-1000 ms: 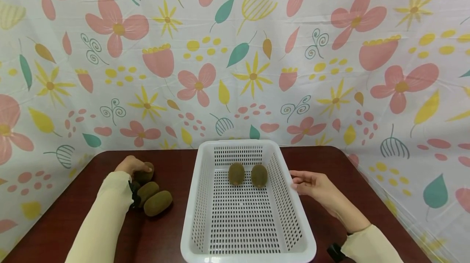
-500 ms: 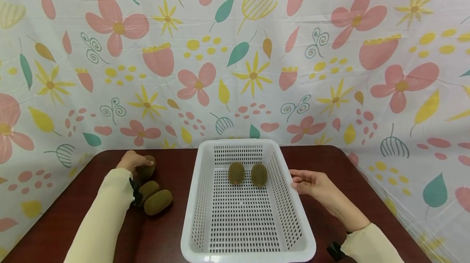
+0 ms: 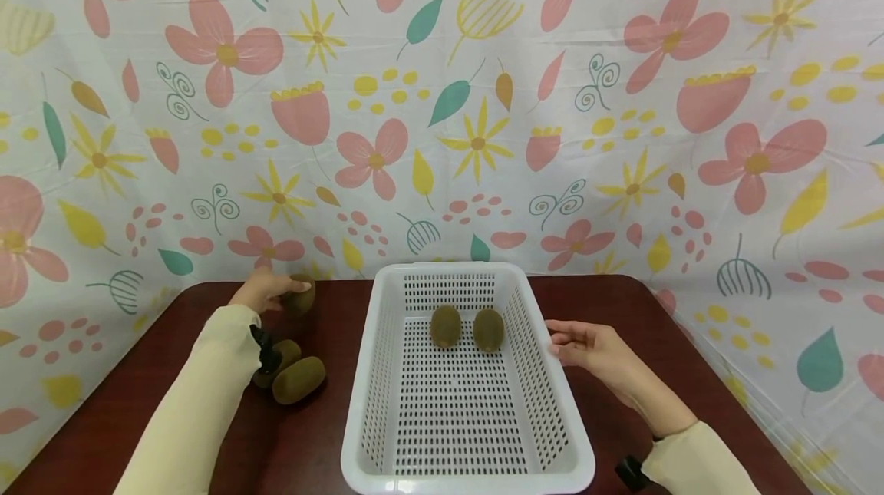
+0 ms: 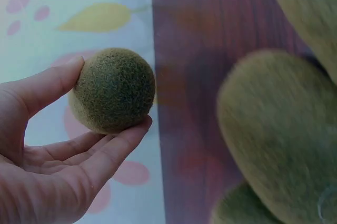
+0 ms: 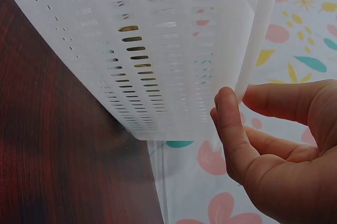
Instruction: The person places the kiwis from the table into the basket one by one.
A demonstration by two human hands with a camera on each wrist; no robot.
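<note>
My left hand (image 3: 265, 292) pinches a brown fuzzy kiwi (image 4: 113, 90) between thumb and fingers, near the table's back left edge. Closer to me, by that wrist, lie more kiwis; one full kiwi (image 3: 299, 380) shows there, and another kiwi (image 3: 285, 354) is partly covered by the wrist's black band. In the middle stands a white perforated plastic basket (image 3: 359, 403). Two kiwis, a left kiwi (image 3: 445, 326) and a right kiwi (image 3: 488, 330), sit upright side by side toward its far end. My right hand (image 3: 587, 345) holds the basket's right rim, thumb and fingers pinching it in the right wrist view.
The dark red wooden table (image 3: 324, 449) has rounded far corners. Right behind it hangs a white curtain (image 3: 428, 196) printed with flowers and leaves. The basket's far rim reaches close to the curtain.
My left hand has lifted the kiwi away from the others and carried it back and to the right. The right hand, the basket and the kiwis in it stay in place.
</note>
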